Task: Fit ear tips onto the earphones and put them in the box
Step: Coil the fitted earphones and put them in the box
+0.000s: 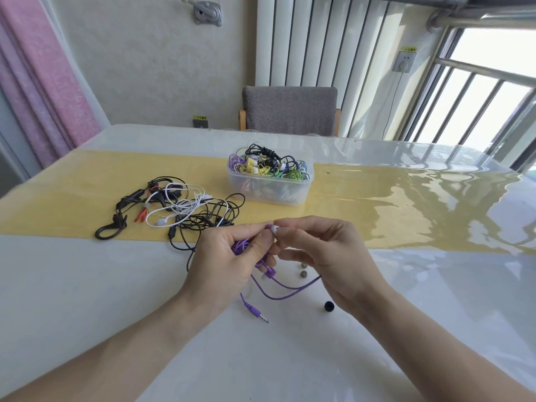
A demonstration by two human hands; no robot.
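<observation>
Two bare hands meet above a glossy white worktop (377,358). The left hand (229,256) curls round bunched purple earphones (275,291) — its grip hides most of the cord; the plug lies on the worktop. The right hand (322,250) pinches a white ear tip (275,228), largely covered by fingers. Behind, a clear box (269,187) brims with coloured earphones beside a tangle of black and white cables (179,210) on a yellow runner (72,198). A grey chair (290,108) — partly cut off — stands beyond.
</observation>
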